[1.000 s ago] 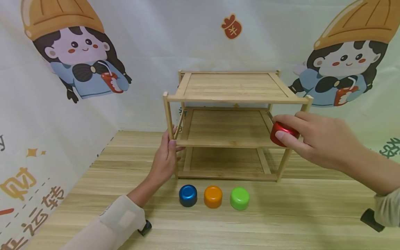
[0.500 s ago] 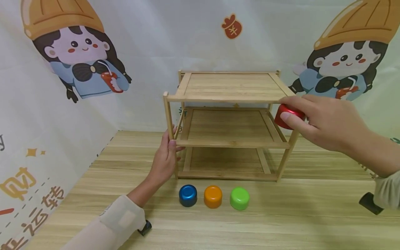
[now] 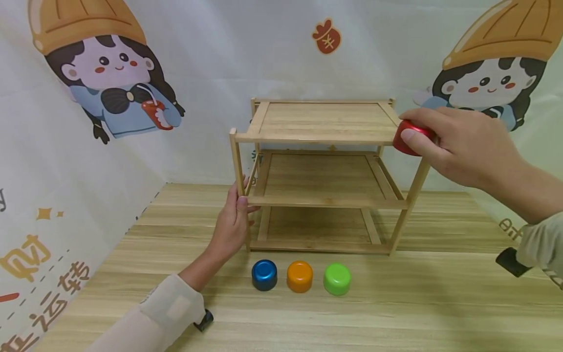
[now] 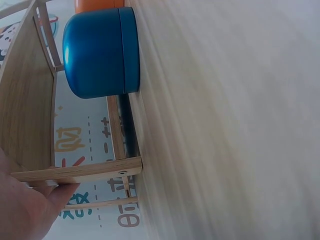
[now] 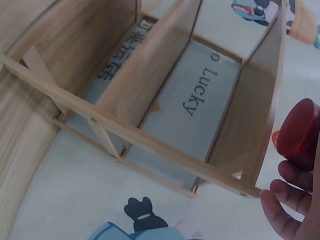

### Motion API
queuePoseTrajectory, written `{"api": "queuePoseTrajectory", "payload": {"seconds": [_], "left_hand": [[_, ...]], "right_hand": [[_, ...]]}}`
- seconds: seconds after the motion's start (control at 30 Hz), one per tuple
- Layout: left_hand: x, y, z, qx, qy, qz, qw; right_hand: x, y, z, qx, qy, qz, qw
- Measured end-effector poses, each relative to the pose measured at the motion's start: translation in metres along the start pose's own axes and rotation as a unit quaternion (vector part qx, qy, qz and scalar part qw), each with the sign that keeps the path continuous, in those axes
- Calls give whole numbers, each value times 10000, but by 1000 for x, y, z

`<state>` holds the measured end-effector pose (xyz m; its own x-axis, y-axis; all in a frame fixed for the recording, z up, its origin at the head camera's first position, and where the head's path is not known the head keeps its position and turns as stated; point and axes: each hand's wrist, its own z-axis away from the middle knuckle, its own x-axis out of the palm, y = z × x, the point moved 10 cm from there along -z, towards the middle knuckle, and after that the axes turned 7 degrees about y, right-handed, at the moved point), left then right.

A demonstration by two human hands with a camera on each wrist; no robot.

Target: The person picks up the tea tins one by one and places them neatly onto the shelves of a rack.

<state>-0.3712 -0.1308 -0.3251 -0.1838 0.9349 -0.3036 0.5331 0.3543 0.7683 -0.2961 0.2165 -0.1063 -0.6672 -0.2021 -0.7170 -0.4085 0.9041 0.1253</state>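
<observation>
My right hand (image 3: 470,146) pinches a small shiny red canister (image 3: 411,138) between thumb and fingers. It is level with the top board's front right corner and overlaps that corner in the head view. In the right wrist view the red canister (image 5: 299,131) appears beside the top board, with fingertips curled below it. My left hand (image 3: 233,220) grips the front left post of a three-tier wooden shelf rack (image 3: 325,202), thumb in front and fingers behind. In the left wrist view the thumb side of the left hand (image 4: 25,205) meets the post.
In front of the rack, a blue canister (image 3: 264,275), an orange canister (image 3: 300,276) and a green canister (image 3: 337,279) stand in a row on the wood-grain table (image 3: 396,313). A printed cartoon backdrop (image 3: 211,63) hangs behind and to the left.
My right hand has lifted the red canister from about the middle shelf's height up to the top board's corner, moving slightly right. The left hand and the rack have stayed put.
</observation>
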Motion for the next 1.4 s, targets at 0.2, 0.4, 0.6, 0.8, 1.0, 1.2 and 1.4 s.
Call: {"api": "queuePoseTrajectory", "payload": {"seconds": [0.2, 0.4, 0.6, 0.8, 1.0, 1.2, 1.4], "left_hand": [[0, 2, 0, 38, -27, 17, 10000], [1, 6, 1, -40, -75, 76, 9999], [-2, 34, 6, -215, -130, 135, 9996], [-2, 33, 6, -228, -142, 131, 9996], [-2, 33, 6, -253, -138, 147, 9995], [-3, 33, 6, -243, -133, 114, 9995], [-3, 35, 6, -237, -147, 115, 9995]], "right_hand": [[-1, 13, -11, 164, 12, 36, 9999], [0, 21, -22, 334, -57, 161, 9993], [8, 25, -28, 411, -382, 175, 9983], [19, 23, -34, 267, -488, 127, 9984], [28, 22, -39, 265, -556, 215, 9979], [35, 23, -40, 320, -711, 278, 9966], [40, 23, -41, 340, -849, 343, 9952]]}}
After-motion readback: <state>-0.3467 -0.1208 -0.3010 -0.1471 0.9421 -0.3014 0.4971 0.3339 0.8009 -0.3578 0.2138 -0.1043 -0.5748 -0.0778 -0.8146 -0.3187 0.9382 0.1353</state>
